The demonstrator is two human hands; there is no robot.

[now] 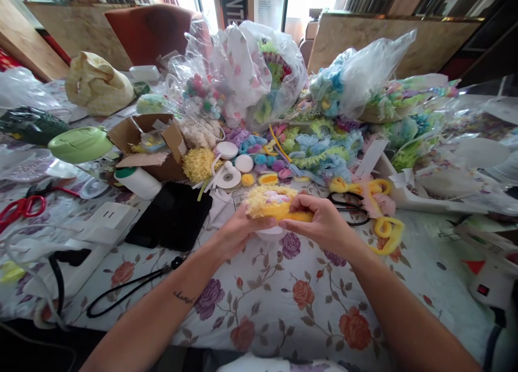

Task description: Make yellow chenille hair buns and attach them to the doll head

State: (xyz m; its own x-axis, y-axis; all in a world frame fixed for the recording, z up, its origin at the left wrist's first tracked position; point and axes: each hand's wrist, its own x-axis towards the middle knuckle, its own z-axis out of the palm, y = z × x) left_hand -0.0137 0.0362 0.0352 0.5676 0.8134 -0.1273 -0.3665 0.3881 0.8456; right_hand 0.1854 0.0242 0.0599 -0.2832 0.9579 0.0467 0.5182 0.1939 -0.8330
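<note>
Between my hands is a small round craft piece (267,202), pale yellow and fluffy along its rim, with whitish and pink bits inside and a white base showing below. My left hand (238,226) grips its left side, thumb along the front. With thumb and fingers together, my right hand (321,218) pinches a yellow fuzzy strip (297,217) against its right side. Curled yellow strips (388,234) lie to the right of my right hand, near black-handled scissors (352,207). Just beyond the piece are a white ribbon spool (227,176) and a yellow pom-pom (247,179).
A black tablet-like slab (168,215), a white bottle (140,183) and an open cardboard box (149,170) stand left. Red-handled scissors (24,210) and a power strip (76,264) lie farther left. A glue gun (491,277) is at right. Plastic bags (238,75) line the back.
</note>
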